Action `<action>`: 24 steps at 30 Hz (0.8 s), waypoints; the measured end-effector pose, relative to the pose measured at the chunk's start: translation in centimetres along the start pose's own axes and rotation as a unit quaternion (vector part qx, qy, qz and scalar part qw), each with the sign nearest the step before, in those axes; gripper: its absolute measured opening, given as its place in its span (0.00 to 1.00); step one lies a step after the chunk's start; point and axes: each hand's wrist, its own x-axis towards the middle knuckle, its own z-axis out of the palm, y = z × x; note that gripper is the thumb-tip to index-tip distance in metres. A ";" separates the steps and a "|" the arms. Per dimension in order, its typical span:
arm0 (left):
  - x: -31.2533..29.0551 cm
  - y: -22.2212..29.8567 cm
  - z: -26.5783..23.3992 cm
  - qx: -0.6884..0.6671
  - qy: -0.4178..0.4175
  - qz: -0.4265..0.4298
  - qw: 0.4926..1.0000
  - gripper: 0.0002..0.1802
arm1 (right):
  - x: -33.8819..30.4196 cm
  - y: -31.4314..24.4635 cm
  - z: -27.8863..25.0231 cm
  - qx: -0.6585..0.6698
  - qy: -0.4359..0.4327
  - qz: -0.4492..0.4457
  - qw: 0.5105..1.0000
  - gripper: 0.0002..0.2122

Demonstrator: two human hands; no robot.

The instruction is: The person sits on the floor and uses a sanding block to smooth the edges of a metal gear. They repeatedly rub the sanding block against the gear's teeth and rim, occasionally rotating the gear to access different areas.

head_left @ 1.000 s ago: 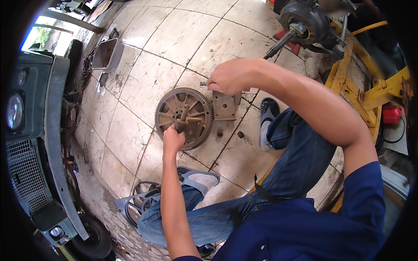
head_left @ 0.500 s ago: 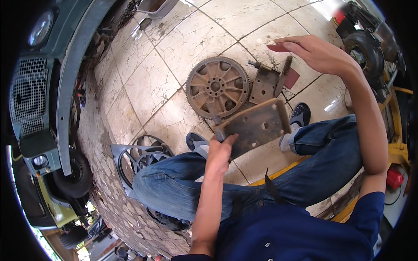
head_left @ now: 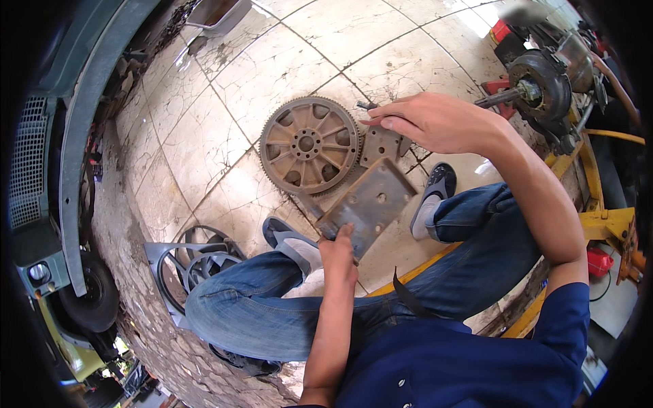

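My left hand (head_left: 338,257) is closed on the near edge of a worn rectangular metal plate (head_left: 373,212) with several holes, held tilted above the floor between my feet. Beyond it lies a rusty toothed flywheel (head_left: 322,153), flat on the tiles. A smaller metal plate (head_left: 379,146) with holes rests beside the flywheel's right rim. Above and to the right of that small plate hovers my right hand (head_left: 435,122), fingers stretched out to the left, with nothing visible in them. It hides part of what lies beneath. A short dark rod end (head_left: 366,105) shows just beyond its fingertips.
A plastic fan shroud (head_left: 194,258) lies by my left knee. At the right, a hub assembly (head_left: 541,85) stands near a yellow metal frame (head_left: 598,224). A grey tub (head_left: 221,17) sits at the far left, and a vehicle's bumper (head_left: 81,149) runs along the left side.
My right hand has come down and left, over the small plate, covering the brush and reddish sheet seen before. The held plate has turned in my left hand. The whole view has shifted.
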 end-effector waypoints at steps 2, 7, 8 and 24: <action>1.4 -0.9 -0.3 -0.046 0.018 0.024 0.998 0.20 | 0.3 0.6 0.2 -0.012 0.014 -0.016 1.000 0.18; 7.2 -1.9 -0.9 -0.119 0.077 0.014 0.990 0.18 | 1.5 1.0 -0.8 0.032 -0.067 0.106 0.992 0.19; 8.3 -1.3 -0.6 -0.126 0.082 0.017 0.989 0.17 | 1.5 0.9 -1.1 0.047 -0.080 0.129 0.987 0.19; 26.1 2.8 -2.4 -0.123 0.046 -0.046 0.990 0.21 | 0.6 3.3 -3.1 0.057 -0.103 0.190 0.975 0.19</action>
